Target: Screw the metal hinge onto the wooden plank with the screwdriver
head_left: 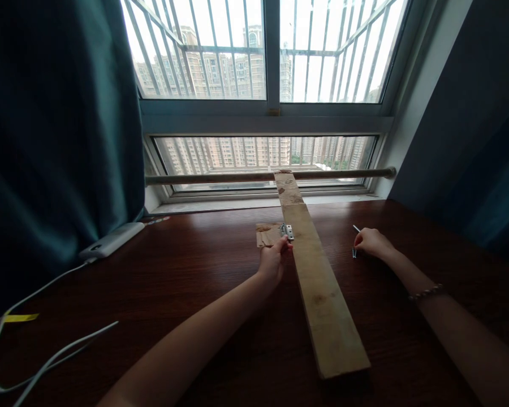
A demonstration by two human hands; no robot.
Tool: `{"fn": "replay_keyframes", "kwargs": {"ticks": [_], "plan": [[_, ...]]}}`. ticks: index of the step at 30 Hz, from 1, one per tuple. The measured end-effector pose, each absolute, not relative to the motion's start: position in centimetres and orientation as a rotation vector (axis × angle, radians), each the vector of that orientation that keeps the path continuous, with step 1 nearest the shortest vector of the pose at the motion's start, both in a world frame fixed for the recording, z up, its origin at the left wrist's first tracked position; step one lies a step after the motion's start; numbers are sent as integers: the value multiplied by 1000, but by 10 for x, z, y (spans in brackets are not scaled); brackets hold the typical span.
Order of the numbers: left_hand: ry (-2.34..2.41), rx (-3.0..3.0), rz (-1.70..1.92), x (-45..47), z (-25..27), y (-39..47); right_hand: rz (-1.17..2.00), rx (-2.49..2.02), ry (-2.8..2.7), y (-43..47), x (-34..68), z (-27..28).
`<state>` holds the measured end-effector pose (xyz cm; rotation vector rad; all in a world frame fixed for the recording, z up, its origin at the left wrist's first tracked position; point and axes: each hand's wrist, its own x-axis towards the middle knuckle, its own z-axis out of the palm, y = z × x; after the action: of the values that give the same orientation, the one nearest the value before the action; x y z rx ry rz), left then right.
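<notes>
A long pale wooden board [322, 288] lies lengthwise on the dark brown table, its far end near the window rail. My left hand [274, 257] pinches a small silver metal fitting [287, 230] with screw holes against the board's left edge; whether it is a latch or a hinge I cannot tell. Beside the fitting, to its left, is a small brown piece of wood or cardboard [268, 234]. Right of the board, my right hand [371, 243] is closed with a thin light rod [356, 228] poking out. Small screws [354, 254] show just under its fingertips.
A white power strip [112, 240] sits at the table's left edge by the dark curtain [59, 113], with a white cable [46, 291] trailing forward. Near the cable lies a yellow strip [21, 318]. A horizontal rail [220, 178] crosses before the barred window.
</notes>
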<state>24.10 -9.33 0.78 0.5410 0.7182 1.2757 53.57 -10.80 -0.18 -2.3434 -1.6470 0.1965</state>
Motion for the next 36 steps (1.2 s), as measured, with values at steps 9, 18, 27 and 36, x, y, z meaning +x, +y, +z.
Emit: {"fn": "replay_keyframes", "kwargs": {"ticks": [9,18,27,36], "plan": [[728,511,1269,243,9,-89,51,-1949,-1673,-118,496,47],[722,529,1272,243,9,-90,294,-1270,-1553,-86,377,67],[695,505,1263,242,10,-91,216,-1351,-1567,-66,370,49],[681,495,1266,242,8,-90,233,-1359,-1629,-73,367,45]]}}
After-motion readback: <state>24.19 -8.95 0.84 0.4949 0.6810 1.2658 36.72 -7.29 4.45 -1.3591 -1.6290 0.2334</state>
